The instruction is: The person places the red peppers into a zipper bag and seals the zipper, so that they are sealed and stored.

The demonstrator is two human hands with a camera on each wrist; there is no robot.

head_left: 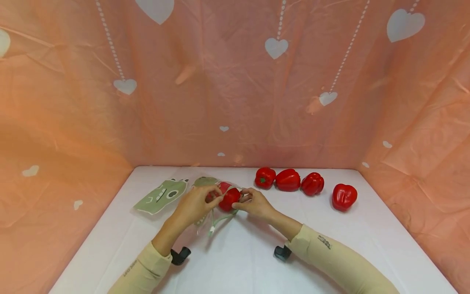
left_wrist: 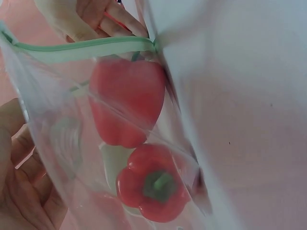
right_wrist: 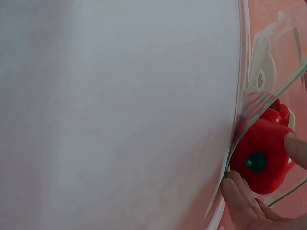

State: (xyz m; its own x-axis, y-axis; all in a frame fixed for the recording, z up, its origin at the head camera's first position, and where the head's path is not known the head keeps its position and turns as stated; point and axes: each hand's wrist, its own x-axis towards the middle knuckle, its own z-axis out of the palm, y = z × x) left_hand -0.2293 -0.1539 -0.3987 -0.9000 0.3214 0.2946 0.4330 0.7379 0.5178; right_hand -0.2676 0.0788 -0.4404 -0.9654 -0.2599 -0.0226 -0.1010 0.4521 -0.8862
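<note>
White table point(head_left: 227, 261), orange drape point(head_left: 205, 98) behind. Deeper in bag point(left_wrist: 55, 96), 2nd pepper point(left_wrist: 153, 187) is part-hid in head view. 1st pepper point(head_left: 230, 199), at bag mouth, is gripped w/ R hand point(head_left: 258, 204), stem twd zip point(left_wrist: 81, 47), long axis inward; bag's pinched at edge w/ L hand point(head_left: 198, 203).

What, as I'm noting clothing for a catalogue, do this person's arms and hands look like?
The left sleeve and right sleeve are pale yellow, ending partway along the forearms. Each carries a small dark print, too small to read. A black piece shows beside each cuff, left and right. The left hand and right hand wear no gloves.
</note>
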